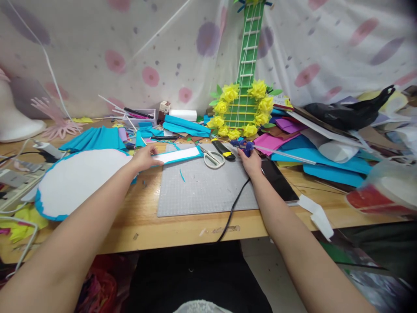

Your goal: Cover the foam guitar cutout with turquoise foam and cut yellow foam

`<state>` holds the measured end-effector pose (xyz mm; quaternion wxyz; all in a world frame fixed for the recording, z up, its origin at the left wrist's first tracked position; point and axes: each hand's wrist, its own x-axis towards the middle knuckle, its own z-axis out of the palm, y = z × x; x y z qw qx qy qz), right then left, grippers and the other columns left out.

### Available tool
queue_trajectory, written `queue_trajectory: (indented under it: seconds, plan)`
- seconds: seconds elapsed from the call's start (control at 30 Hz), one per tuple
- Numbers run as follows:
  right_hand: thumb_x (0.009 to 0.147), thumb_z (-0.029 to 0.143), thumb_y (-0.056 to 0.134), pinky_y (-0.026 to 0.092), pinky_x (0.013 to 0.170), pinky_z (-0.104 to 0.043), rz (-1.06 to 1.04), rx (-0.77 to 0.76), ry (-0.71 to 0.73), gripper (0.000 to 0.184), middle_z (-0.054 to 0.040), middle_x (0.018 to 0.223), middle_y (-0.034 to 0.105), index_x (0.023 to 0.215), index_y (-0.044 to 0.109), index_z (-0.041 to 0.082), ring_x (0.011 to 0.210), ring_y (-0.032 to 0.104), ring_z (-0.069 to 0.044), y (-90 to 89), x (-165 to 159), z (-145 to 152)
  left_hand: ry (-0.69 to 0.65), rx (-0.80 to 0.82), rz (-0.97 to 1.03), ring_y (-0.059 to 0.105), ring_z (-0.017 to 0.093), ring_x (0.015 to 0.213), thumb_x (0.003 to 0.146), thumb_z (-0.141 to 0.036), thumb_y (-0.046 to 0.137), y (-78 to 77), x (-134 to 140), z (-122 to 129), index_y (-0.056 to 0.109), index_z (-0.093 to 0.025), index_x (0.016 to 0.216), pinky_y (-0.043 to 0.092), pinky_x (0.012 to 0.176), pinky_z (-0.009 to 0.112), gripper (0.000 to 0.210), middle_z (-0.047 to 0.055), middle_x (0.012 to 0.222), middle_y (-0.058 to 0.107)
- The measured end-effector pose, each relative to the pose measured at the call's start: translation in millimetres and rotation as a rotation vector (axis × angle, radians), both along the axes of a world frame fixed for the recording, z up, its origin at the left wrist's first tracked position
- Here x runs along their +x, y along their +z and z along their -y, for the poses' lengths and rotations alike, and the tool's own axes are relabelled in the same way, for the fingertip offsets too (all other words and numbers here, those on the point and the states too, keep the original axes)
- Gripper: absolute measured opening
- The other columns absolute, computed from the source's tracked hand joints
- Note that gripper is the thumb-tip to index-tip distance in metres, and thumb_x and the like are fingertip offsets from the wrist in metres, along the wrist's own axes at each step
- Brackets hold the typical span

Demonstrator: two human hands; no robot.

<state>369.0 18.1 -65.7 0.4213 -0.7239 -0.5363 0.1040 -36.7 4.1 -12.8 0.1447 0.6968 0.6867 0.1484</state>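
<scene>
My left hand [146, 158] is closed on a long white cardboard strip [179, 155] edged in blue paper, which runs from a large white, blue-rimmed cardboard body [85, 178] on the left. Whether the two are joined is hidden behind my hand. My right hand [252, 162] grips a blue hot glue gun [243, 145]; a clear glue stick [286, 155] sticks out to its right. Between my hands lie scissors [213, 160] with pale handles and a black-and-yellow utility knife [223, 149], on the grey cutting mat [202, 195].
Behind the mat stands a green guitar model [249, 65] with yellow paper flowers. Coloured paper sheets [293, 143] pile up at right, beside a plastic tub [384, 191]. A black cord [233, 208] crosses the mat and the table's front edge. A power strip [13, 184] lies far left.
</scene>
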Motion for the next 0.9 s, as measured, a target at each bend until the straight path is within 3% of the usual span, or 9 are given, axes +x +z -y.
queue_trajectory:
  seconds: [0.13, 0.23, 0.43, 0.6, 0.77, 0.9]
  plan:
    - [0.075, 0.053, 0.055, 0.045, 0.085, -0.042, 0.004, -0.009, -0.001, 0.052, -0.0179, 0.102, 0.068, 0.106, 0.064, 0.013, 0.097, 0.061, -0.031, 0.1, 0.1, 0.1, -0.024, 0.045, 0.059, 0.06, 0.022, 0.098, 0.058, -0.043, 0.071, -2.1, -3.6, 2.7, 0.053, -0.02, 0.097, 0.045, 0.082, 0.031, 0.049, 0.004, 0.106, 0.065]
    - [0.077, 0.052, 0.055, 0.044, 0.086, -0.042, 0.007, -0.019, 0.005, 0.052, -0.0184, 0.104, 0.068, 0.108, 0.063, 0.012, 0.099, 0.061, -0.032, 1.3, -0.7, 1.0, -0.016, 0.076, 0.103, 0.058, 0.022, 0.107, 0.067, -0.043, 0.064, -0.3, -4.8, 6.4, 0.055, -0.02, 0.106, 0.043, 0.087, 0.03, 0.046, 0.006, 0.117, 0.063]
    - [0.077, 0.051, 0.055, 0.044, 0.086, -0.041, 0.001, -0.023, -0.001, 0.052, -0.0183, 0.104, 0.068, 0.109, 0.063, 0.011, 0.099, 0.061, -0.031, 1.9, -1.1, 1.2, 0.234, 0.188, 0.139, 0.059, 0.021, 0.103, 0.089, -0.04, 0.033, 11.7, -3.1, 10.6, 0.06, -0.022, 0.1, 0.043, 0.085, 0.029, 0.034, 0.003, 0.102, 0.069]
    - [0.075, 0.055, 0.055, 0.045, 0.085, -0.042, 0.0, -0.015, -0.008, 0.051, -0.0165, 0.101, 0.069, 0.104, 0.064, 0.014, 0.097, 0.062, -0.031, 0.8, -0.7, 1.6, 0.403, 0.222, 0.026, 0.059, 0.024, 0.089, 0.088, -0.047, 0.035, 20.8, -0.2, 15.5, 0.059, -0.022, 0.085, 0.043, 0.074, 0.032, 0.035, 0.005, 0.085, 0.065]
    - [0.074, 0.057, 0.055, 0.046, 0.083, -0.041, 0.003, -0.016, -0.016, 0.053, -0.0162, 0.099, 0.069, 0.105, 0.064, 0.015, 0.095, 0.062, -0.031, -1.3, 0.3, 1.1, 0.296, 0.191, -0.052, 0.059, 0.024, 0.082, 0.086, -0.051, 0.037, 23.9, 6.8, 21.4, 0.057, -0.022, 0.072, 0.039, 0.069, 0.032, 0.037, 0.005, 0.076, 0.061]
    - [0.072, 0.057, 0.056, 0.046, 0.081, -0.041, -0.014, -0.001, -0.02, 0.052, -0.0151, 0.094, 0.07, 0.101, 0.065, 0.015, 0.091, 0.063, -0.031, -3.2, 1.4, 0.2, 0.165, 0.176, -0.131, 0.059, 0.023, 0.085, 0.086, -0.04, 0.041, 26.3, 13.1, 19.9, 0.057, -0.022, 0.08, 0.039, 0.07, 0.031, 0.024, 0.005, 0.085, 0.065]
